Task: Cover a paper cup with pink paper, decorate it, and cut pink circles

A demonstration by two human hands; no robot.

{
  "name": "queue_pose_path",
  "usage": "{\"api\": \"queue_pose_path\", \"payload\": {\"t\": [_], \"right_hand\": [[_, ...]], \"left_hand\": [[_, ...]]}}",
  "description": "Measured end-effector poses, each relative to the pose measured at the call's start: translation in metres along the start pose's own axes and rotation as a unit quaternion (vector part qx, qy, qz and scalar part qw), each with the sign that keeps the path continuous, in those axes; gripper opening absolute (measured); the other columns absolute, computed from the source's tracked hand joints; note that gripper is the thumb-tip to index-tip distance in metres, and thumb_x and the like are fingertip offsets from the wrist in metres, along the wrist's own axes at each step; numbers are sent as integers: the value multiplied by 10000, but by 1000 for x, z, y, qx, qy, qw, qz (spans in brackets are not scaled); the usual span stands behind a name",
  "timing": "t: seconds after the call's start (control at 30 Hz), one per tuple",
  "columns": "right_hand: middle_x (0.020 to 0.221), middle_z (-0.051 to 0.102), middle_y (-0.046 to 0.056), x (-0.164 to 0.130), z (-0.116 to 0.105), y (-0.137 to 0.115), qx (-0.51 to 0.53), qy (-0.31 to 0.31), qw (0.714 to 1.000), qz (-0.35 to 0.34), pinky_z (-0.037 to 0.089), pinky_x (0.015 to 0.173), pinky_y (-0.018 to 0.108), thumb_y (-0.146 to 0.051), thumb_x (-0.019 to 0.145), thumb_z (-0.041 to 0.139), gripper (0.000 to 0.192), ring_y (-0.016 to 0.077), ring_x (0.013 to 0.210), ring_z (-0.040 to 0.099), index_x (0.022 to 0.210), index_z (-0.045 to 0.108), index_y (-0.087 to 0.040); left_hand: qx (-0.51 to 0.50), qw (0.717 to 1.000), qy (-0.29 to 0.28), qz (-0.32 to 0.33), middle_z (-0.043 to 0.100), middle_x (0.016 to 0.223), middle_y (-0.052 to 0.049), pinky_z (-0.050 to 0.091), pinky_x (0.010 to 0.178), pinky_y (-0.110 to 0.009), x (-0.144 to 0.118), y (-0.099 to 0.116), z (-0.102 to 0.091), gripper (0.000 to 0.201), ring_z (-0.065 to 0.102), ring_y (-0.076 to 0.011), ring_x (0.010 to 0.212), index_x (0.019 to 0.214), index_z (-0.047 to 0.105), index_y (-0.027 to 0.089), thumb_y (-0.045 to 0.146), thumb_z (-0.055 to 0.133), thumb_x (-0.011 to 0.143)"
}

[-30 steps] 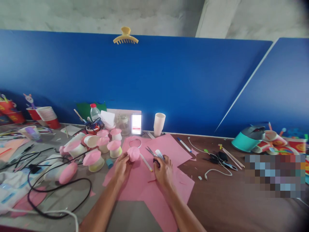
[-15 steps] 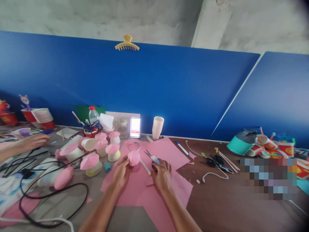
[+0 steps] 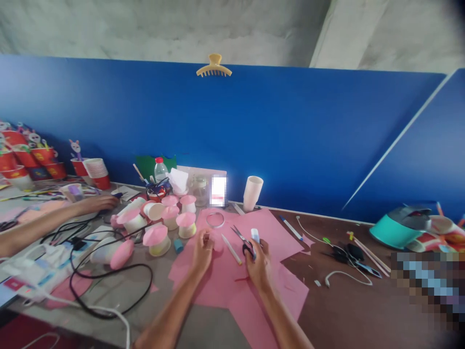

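The left hand (image 3: pixel 203 251) rests with curled fingers on the pink paper sheets (image 3: pixel 232 276) spread across the table (image 3: pixel 345 310), a pink round piece (image 3: pixel 217 241) just beside its fingertips, while the right hand (image 3: pixel 258 264) closes around black-handled scissors (image 3: pixel 244 240) and a small white glue stick (image 3: pixel 255 236), near a clear ring (image 3: pixel 215 219).

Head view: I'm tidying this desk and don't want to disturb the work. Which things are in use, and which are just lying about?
In use:
left hand on pink piece
right hand with scissors and glue stick
pink paper

Lying about:
white cup stack
teal cooker
yellow hair clip
water bottle
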State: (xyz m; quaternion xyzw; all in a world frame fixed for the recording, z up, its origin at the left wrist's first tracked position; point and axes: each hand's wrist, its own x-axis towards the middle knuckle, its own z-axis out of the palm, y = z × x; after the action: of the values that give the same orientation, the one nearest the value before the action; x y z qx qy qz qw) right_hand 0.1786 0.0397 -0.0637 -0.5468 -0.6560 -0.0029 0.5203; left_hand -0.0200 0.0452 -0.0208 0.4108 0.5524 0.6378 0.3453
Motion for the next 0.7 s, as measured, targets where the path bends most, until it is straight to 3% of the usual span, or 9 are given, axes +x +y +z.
{"api": "queue_pose_path", "payload": {"t": [0.1,0.23,0.33,0.53,0.7], "right_hand": [[1126,629,118,1,-3,-6,10,-1,1000,6,586,831,427,-234,927,512,310,279,960,678,1174,700,-241],[1081,631,109,3,-6,-13,6,0,1000,2,590,813,424,-209,920,504,298,265,908,681,1147,696,-234],[1084,635,115,4,-6,-15,3,2,1000,-6,594,792,428,-193,916,501,309,270,908,685,1156,691,-230],[1145,655,128,2,-2,-13,21,4,1000,-1,601,795,418,-150,906,492,361,269,932,707,1200,681,-240],[1185,650,129,1,3,-10,5,4,1000,11,601,826,432,-154,874,509,388,272,952,705,1205,692,-242]], "left_hand": [[138,985,-2,103,700,942,-81,536,909,-465,-3,-6,0,155,662,-289,938,917,676,207,186,597,786],[185,973,29,133,632,1157,-119,406,1137,-569,-4,-10,-5,212,538,-354,1251,985,673,224,227,613,782],[219,963,60,148,571,1268,-143,332,1188,-624,0,-12,-9,267,440,-384,1362,1066,645,214,272,588,812],[270,943,96,172,598,1244,-188,425,1120,-604,8,-8,-17,274,530,-378,1269,1094,606,182,293,546,851],[315,931,22,181,720,1063,-126,574,920,-502,11,15,-38,222,692,-308,1006,1026,641,204,274,495,874]]}}
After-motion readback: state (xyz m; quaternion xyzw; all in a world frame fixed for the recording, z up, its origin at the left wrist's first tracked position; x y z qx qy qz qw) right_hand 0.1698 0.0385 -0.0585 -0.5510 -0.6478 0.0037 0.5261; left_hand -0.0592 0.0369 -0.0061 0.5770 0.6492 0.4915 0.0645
